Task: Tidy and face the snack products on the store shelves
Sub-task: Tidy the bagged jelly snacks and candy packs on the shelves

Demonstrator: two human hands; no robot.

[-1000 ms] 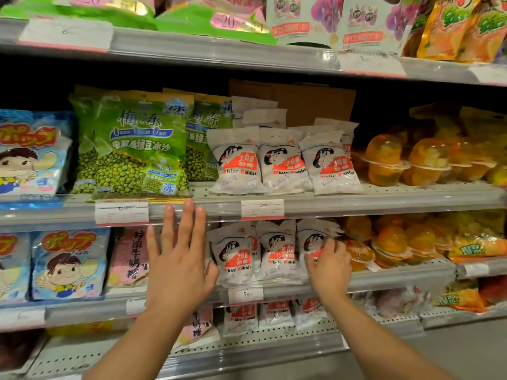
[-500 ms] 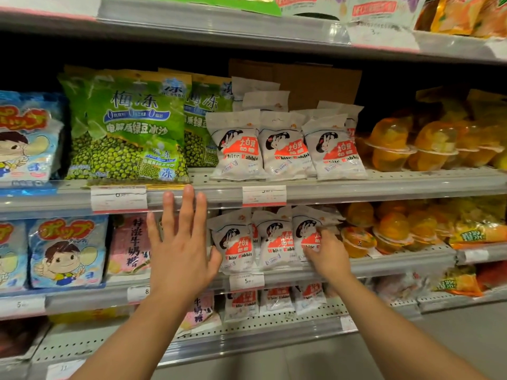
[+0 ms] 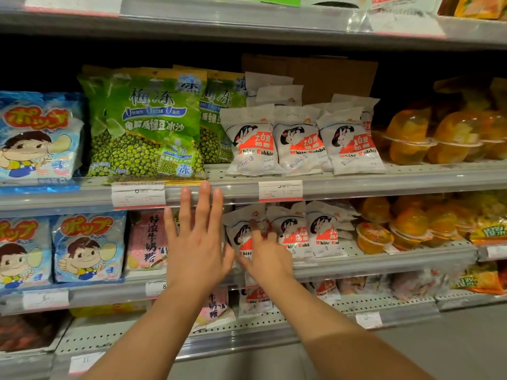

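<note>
my right hand has slid left from the third white rabbit-print candy bag to the leftmost one, fingers spread on it; my left hand stays flat, wide, at nine o'clock.

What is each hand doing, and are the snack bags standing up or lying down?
left hand: open, fingers straight, raised before the shelf edge
right hand: fingers on the leftmost lower-shelf White Rabbit bag
upper White Rabbit bags: upright, faced forward
green mung bean bags: upright
jelly cups: sealed
</note>
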